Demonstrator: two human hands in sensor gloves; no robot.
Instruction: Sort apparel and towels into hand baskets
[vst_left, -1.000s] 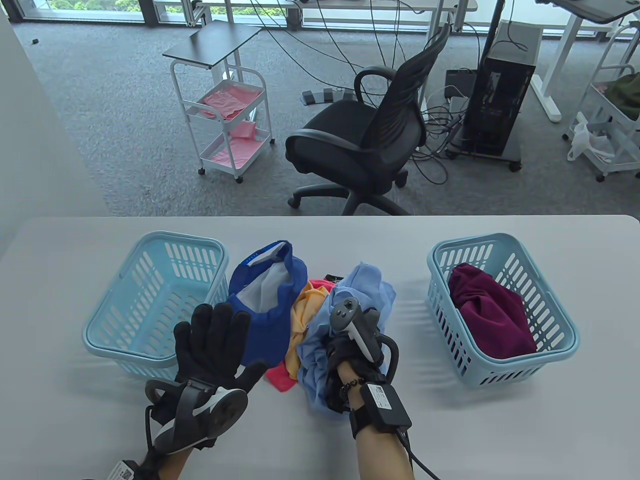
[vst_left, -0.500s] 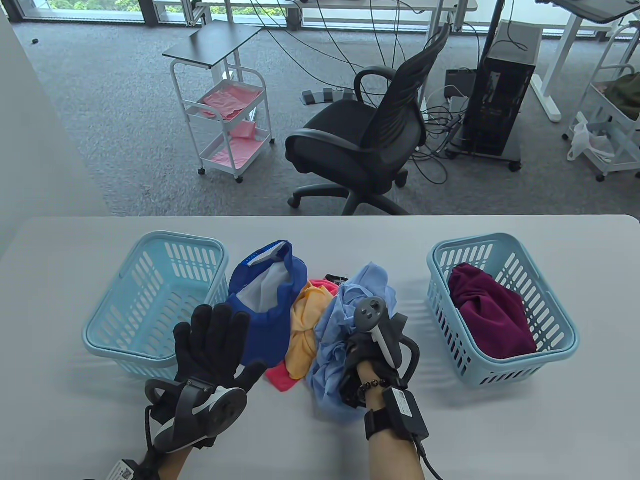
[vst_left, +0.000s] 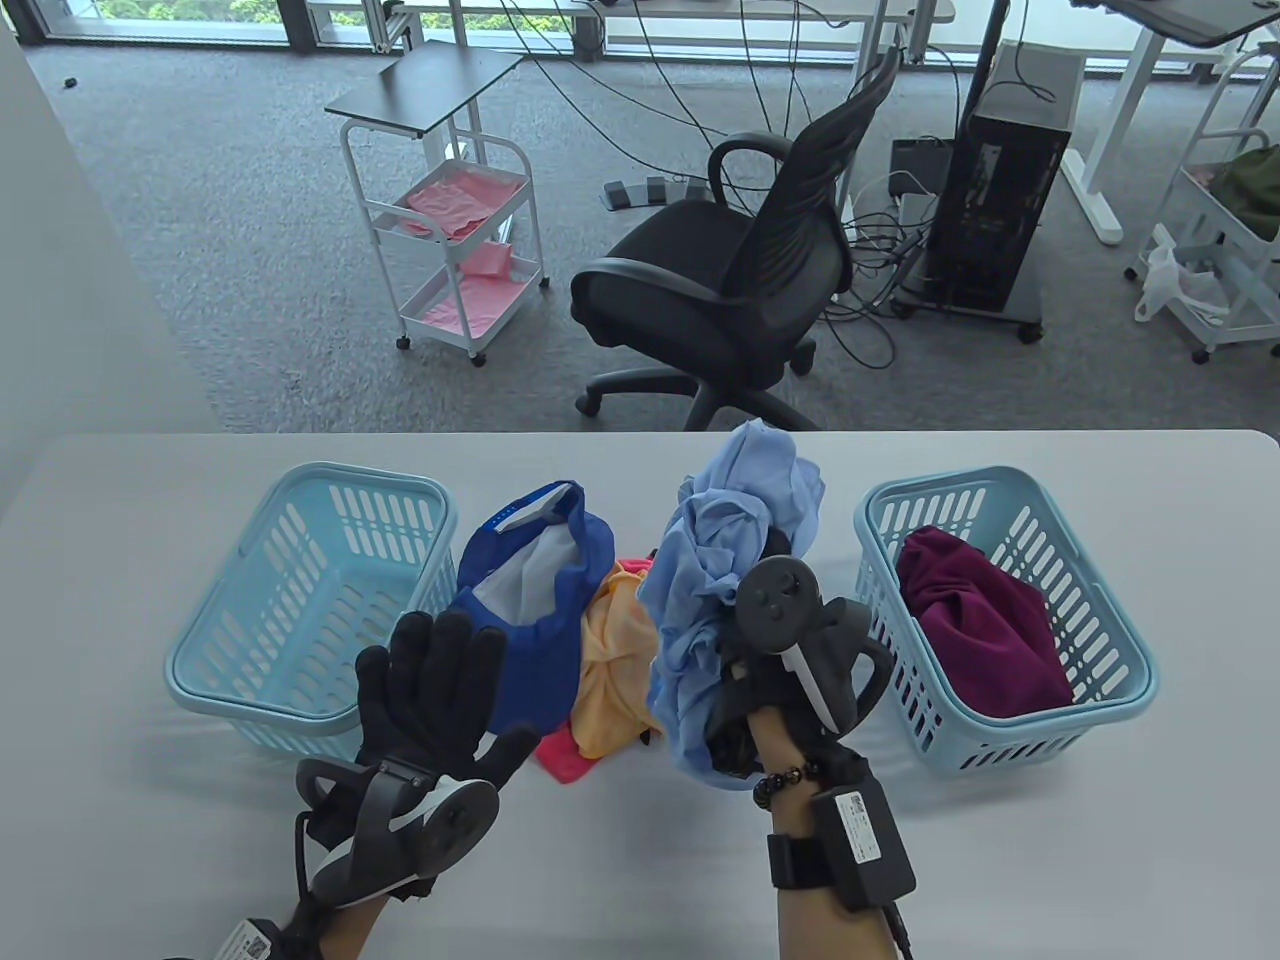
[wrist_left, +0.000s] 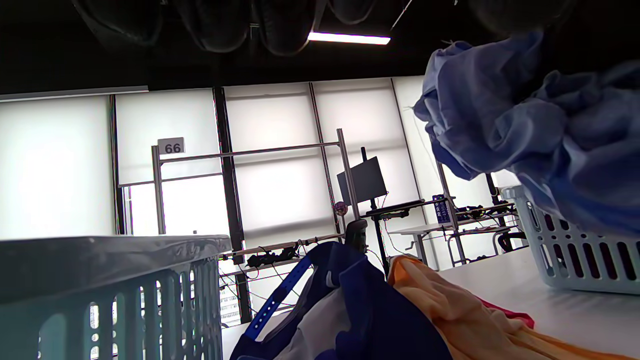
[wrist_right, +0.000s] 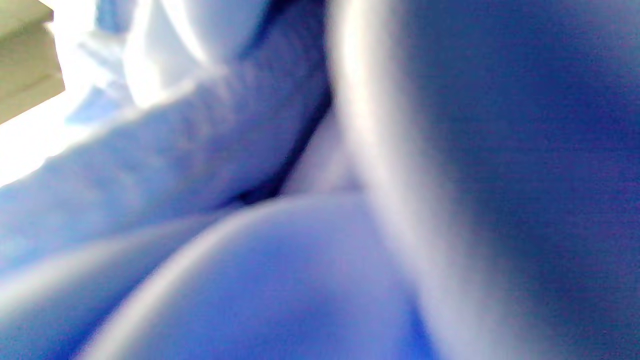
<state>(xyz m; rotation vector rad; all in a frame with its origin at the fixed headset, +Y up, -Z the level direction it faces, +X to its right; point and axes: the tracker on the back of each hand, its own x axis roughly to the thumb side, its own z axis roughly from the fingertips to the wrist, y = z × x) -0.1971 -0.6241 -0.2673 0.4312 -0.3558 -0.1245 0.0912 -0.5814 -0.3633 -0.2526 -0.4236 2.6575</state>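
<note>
My right hand (vst_left: 740, 690) grips a crumpled light blue garment (vst_left: 720, 560) and holds it up off the table, between the pile and the right basket (vst_left: 1110, 720). That fabric fills the right wrist view (wrist_right: 250, 225) and hangs at the upper right of the left wrist view (wrist_left: 525, 125). My left hand (vst_left: 440, 670) hovers flat with fingers spread, holding nothing, over the near edge of a royal blue garment (vst_left: 540, 600). An orange cloth (vst_left: 610, 670) and a pink cloth (vst_left: 565, 755) lie beside it. The left basket (vst_left: 230, 690) holds nothing; the right one holds a maroon garment (vst_left: 980, 620).
The white table (vst_left: 1050, 860) ends at a far edge near a black office chair (vst_left: 740, 270). A white trolley (vst_left: 450, 240) with pink cloths and a computer tower (vst_left: 985, 220) stand on the carpet beyond.
My right hand has lifted the light blue garment off the pile and moved it up and to the right. The left hand has barely shifted.
</note>
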